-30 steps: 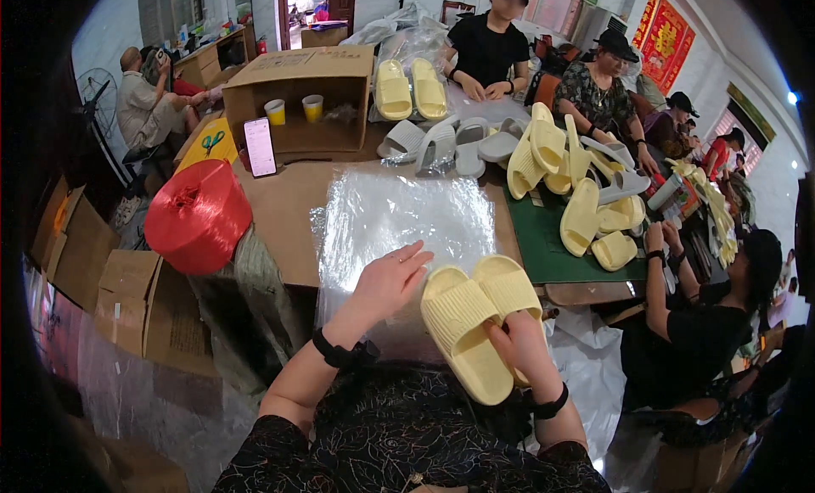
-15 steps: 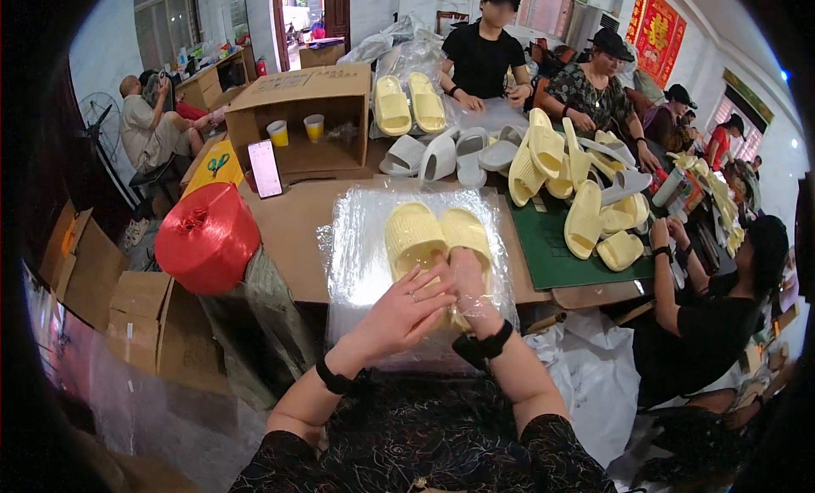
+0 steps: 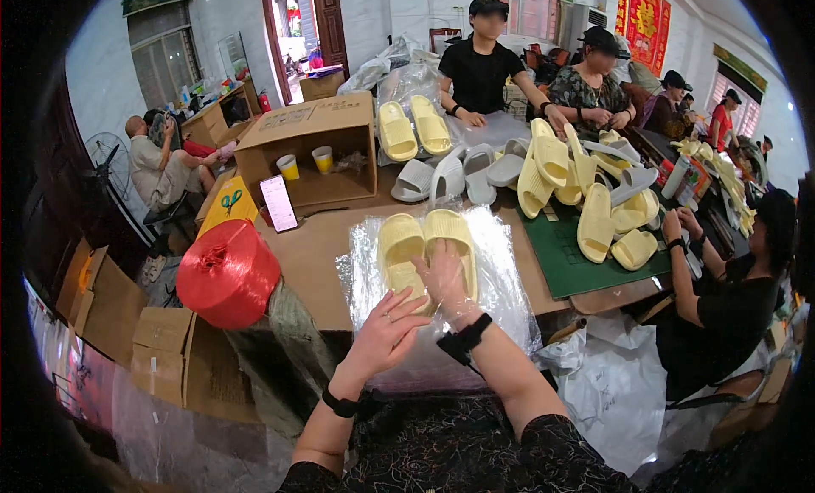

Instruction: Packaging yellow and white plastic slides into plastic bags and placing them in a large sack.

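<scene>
A pair of pale yellow slippers [image 3: 402,235] lies side by side, toes away from me, at a stack of clear plastic bags [image 3: 503,264] on the table. Clear film covers at least part of the pair and of my right wrist. My right hand [image 3: 445,282] appears to be inside the film, fingers stretched out over the inner sides of both slippers. At the heel of the left slipper my left hand [image 3: 387,330] lies with fingers extended, gripping nothing; whether it presses on the film I cannot tell.
A red twine roll [image 3: 227,274] stands left, near a phone [image 3: 278,204] and scissors [image 3: 230,202]. Behind are an open carton [image 3: 307,120] holding two cups and several grey slippers [image 3: 447,176]. More yellow slippers pile on a green mat [image 3: 560,268]. Co-workers sit behind and right.
The slippers now lie straighter, side by side. My right hand has flattened and moved from the right slipper toward the gap between them. My left hand has drawn back toward me, off the right hand.
</scene>
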Demonstrator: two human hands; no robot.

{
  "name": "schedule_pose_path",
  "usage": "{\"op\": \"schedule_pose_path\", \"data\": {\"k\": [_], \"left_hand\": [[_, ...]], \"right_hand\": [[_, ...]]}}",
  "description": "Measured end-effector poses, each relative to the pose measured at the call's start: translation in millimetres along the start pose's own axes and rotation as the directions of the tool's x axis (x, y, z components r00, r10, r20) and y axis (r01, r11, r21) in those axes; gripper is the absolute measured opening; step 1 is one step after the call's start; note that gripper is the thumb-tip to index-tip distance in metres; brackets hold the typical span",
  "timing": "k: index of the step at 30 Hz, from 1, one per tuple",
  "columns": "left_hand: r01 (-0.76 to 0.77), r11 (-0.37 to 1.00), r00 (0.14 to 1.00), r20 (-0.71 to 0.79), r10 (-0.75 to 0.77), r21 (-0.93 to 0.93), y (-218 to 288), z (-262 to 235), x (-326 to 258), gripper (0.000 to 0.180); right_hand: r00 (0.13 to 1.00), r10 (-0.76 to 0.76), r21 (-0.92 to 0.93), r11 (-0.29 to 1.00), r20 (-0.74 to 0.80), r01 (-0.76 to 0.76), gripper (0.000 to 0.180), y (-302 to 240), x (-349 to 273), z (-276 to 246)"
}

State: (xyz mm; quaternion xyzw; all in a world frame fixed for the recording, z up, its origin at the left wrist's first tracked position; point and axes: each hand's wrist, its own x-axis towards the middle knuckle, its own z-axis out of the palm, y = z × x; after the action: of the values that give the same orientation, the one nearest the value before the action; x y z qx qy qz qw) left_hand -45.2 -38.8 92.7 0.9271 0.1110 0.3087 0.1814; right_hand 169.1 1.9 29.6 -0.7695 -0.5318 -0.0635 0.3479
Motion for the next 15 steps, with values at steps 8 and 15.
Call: {"op": "schedule_pose_path", "data": {"k": [8,15], "left_hand": [[0.396,0.918,0.918,0.025,-0.395,-0.027,-3,4,-28,0.089],[0.346,0.938,0.936,-0.074,-0.345,-0.007,-33,8,-39,0.076]], "right_hand": [[0.906,-0.283,0.403,0.904,0.315,0.142,0.044,-6,-90,-137],[0.96,0.268,0.417,0.865,0.086,-0.279,0.03,50,-75,-179]]}}
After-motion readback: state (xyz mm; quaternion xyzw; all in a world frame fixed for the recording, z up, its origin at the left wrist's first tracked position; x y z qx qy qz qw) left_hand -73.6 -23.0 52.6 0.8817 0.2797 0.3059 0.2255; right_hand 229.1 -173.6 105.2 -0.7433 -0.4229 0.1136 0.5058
